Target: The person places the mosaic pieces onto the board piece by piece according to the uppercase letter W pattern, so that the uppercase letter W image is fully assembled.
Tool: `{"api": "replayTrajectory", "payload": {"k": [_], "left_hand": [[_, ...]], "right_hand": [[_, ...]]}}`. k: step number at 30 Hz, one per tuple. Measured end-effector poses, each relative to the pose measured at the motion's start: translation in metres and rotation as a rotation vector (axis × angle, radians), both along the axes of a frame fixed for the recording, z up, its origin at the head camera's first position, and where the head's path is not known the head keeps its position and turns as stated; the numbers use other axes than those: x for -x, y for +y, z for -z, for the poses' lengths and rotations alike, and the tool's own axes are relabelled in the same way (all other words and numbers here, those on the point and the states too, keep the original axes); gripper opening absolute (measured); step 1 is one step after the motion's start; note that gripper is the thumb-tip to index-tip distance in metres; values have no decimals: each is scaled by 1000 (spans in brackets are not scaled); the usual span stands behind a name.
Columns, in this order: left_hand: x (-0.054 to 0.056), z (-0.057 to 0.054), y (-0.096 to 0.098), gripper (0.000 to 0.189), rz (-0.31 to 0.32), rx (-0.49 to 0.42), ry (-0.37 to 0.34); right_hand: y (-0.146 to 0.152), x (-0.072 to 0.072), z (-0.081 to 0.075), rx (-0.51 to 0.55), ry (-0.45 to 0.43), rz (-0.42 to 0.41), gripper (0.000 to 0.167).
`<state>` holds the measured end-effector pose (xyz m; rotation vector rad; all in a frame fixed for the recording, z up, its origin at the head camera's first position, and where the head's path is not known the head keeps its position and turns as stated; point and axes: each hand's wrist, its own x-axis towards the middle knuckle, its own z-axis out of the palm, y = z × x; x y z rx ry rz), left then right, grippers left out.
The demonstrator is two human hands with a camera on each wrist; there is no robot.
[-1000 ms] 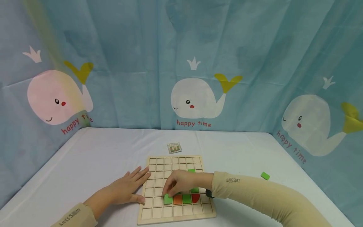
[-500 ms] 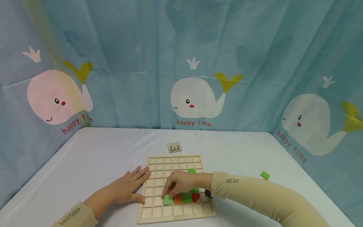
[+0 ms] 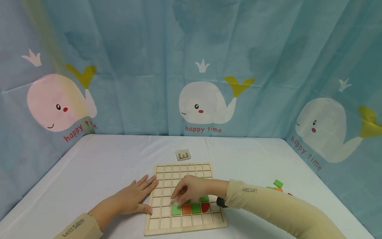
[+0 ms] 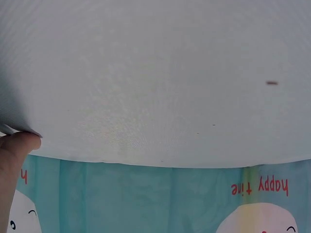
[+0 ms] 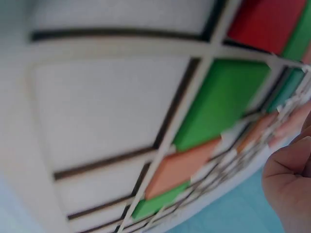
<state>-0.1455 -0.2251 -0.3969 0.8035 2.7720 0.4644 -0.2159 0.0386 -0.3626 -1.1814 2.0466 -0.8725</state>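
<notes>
A wooden grid board point(image 3: 153, 225) lies on the white table. My left hand point(image 3: 131, 198) rests spread at its left edge, thumb and fingertips on the frame. Just above the lower middle cells, my right hand point(image 3: 192, 188) hovers with bent fingers and nothing visible between them. Below its fingertips a green square tile point(image 3: 176, 210) sits flat in a cell. To the right in that row follow an orange tile point(image 3: 186, 209), another green tile point(image 3: 196, 208) and a red rounded tile point(image 3: 205, 207). My right hand and wrist partly cover tiles higher up the board.
Behind the board lies a small card point(image 3: 183, 155) with a printed grid pattern. Loose tiles lie at the right, among them a green one point(image 3: 278, 183) and an orange one point(image 3: 278, 189), partly behind my right sleeve. A blue curtain point(image 3: 134, 106) with whales closes the back.
My right hand has let go of the green square tile and risen slightly off it; the tile now lies in its cell. The right forearm uncovers more loose tiles. My left hand stays put.
</notes>
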Motion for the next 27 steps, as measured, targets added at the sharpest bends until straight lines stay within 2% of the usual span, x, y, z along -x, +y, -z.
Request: {"api": "replayTrajectory", "payload": {"k": [7,19,27], "left_hand": [[1,4,-1,94,12,-24,-16],[5,5,-3,96,8,-22,-13],[6,6,-4,96,15,-20,-8]], "right_hand": [[28,8,-15,61,30,96,20],[107,20,-37,114,27,394,25],[157,24,-47,127,57,503,32]]}}
